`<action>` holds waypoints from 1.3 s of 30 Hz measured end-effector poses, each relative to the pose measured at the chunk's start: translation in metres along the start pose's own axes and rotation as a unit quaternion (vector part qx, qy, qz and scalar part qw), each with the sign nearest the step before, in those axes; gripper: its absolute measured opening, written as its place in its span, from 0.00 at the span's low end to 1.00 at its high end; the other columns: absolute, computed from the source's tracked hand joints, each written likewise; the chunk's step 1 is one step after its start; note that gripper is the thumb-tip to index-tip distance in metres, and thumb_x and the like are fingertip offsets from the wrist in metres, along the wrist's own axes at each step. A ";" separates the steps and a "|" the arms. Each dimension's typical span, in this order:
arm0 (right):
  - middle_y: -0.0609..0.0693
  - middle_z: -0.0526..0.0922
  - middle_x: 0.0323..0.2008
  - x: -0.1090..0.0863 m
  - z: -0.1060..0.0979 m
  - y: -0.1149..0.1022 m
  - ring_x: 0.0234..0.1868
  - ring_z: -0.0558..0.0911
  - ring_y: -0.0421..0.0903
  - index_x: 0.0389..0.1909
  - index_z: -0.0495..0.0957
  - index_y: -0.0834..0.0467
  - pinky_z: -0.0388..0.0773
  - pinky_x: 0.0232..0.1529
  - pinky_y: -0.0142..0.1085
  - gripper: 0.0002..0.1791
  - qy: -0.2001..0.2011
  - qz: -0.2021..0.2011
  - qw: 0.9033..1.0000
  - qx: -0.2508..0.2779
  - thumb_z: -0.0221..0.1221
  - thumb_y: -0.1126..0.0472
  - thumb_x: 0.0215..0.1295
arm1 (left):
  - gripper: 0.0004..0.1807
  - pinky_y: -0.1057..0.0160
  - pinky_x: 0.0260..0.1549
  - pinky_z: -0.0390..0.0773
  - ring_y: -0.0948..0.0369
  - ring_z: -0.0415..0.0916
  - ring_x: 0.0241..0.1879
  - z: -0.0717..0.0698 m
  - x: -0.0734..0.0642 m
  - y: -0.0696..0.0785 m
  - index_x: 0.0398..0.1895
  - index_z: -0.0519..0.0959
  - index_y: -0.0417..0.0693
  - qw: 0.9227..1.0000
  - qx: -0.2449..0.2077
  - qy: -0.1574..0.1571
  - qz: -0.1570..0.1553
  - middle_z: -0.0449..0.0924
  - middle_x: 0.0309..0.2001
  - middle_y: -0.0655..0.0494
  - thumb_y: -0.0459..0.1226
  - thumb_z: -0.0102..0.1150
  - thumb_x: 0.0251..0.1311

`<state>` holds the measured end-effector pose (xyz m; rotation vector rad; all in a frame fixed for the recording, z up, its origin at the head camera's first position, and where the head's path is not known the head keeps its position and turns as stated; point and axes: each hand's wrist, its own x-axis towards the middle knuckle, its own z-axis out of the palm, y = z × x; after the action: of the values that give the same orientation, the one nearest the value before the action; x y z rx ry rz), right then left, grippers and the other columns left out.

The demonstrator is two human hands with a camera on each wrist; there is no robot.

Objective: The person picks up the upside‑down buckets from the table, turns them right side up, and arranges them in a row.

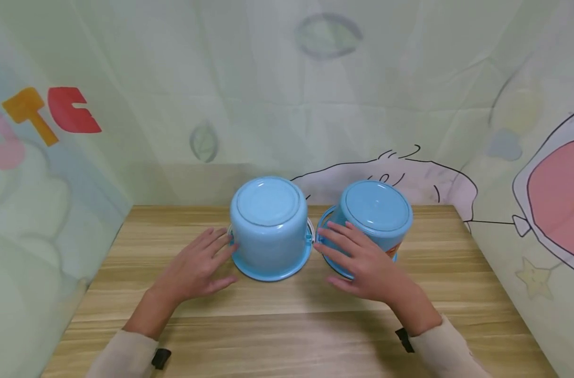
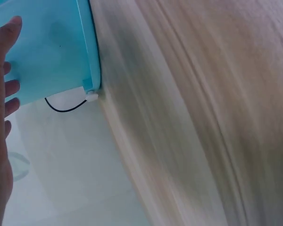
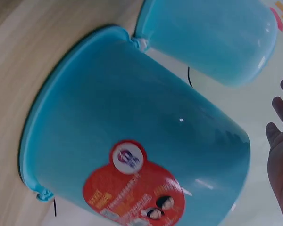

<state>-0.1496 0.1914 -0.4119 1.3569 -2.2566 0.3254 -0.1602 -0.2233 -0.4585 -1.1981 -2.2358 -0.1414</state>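
Note:
Two light-blue buckets stand upside down, side by side, on a wooden table. My left hand (image 1: 197,265) is at the left side of the left bucket (image 1: 270,241), its fingers extended toward the wall near the rim. In the left wrist view the fingers (image 2: 12,89) overlap that bucket (image 2: 47,52). My right hand (image 1: 362,262) is in front of the right bucket (image 1: 376,207), fingers spread and stretched toward the gap between the two. A red label (image 3: 137,193) shows on the right bucket (image 3: 146,113) in the right wrist view. Neither hand grips anything.
The wooden tabletop (image 1: 268,341) runs back to a pale printed curtain (image 1: 249,105), which also hangs along both sides. Both buckets stand near the table's back edge, their rims close together. White handle parts (image 1: 310,228) show between them.

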 end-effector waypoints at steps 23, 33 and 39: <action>0.52 0.83 0.61 0.005 0.057 -0.005 0.68 0.78 0.55 0.62 0.81 0.53 0.72 0.71 0.55 0.29 -0.126 -0.006 0.992 -0.004 0.69 0.43 0.64 | 0.31 0.41 0.57 0.81 0.45 0.84 0.52 0.020 -0.009 0.001 0.41 0.88 0.38 0.997 0.005 -0.069 -0.015 0.88 0.46 0.43 0.56 0.79 0.47; 0.50 0.83 0.62 0.007 0.073 -0.001 0.68 0.77 0.53 0.63 0.81 0.52 0.71 0.72 0.53 0.27 -0.200 0.026 0.979 0.001 0.65 0.44 0.69 | 0.27 0.43 0.55 0.83 0.47 0.85 0.48 0.026 -0.008 0.000 0.35 0.88 0.39 0.996 0.001 -0.089 -0.018 0.89 0.42 0.44 0.54 0.79 0.48; 0.49 0.84 0.60 0.009 0.084 0.002 0.66 0.79 0.52 0.61 0.82 0.52 0.72 0.71 0.51 0.23 -0.202 0.030 0.979 -0.001 0.64 0.47 0.70 | 0.25 0.45 0.54 0.84 0.50 0.85 0.44 0.030 -0.007 0.001 0.34 0.88 0.40 0.995 -0.019 -0.093 -0.030 0.89 0.39 0.46 0.54 0.79 0.49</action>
<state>-0.1781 0.1488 -0.4785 1.4629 -2.6274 0.0687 -0.1701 -0.2173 -0.4869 -1.2081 -2.4423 -0.0986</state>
